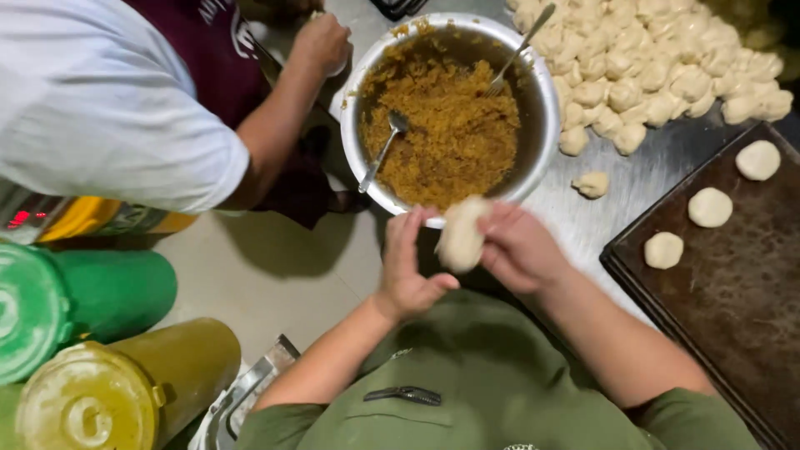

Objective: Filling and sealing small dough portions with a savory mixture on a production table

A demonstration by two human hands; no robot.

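**Both hands work a piece of dough over the filling bowl**

The person's left hand (408,267) and right hand (518,247) meet in front of the chest, just below the rim of a large metal bowl (542,92). Between them sits a pale dough piece (461,237), held upright. The left fingers (398,233) curl together along its left side, thumb underneath; the right fingers (500,223) are pressed together against its right edge, pinching it.

The bowl stands on the steel desk (633,179) and holds a brown crumbly filling (454,133). A spoon (383,150) lies in the filling on the left, and a fork (518,52) leans in on the right.

Beyond the bowl, a heap of dough balls (650,67) covers the desk, with a single ball (591,184) lying apart near the bowl. To the right, a dark baking tray (733,283) carries three flattened dough rounds (709,207).

Another person in a white sleeve (100,100) stands at the left, a hand (321,42) resting by the bowl's far rim. A green container (75,300) and a yellow container (125,387) lie on the floor at lower left.
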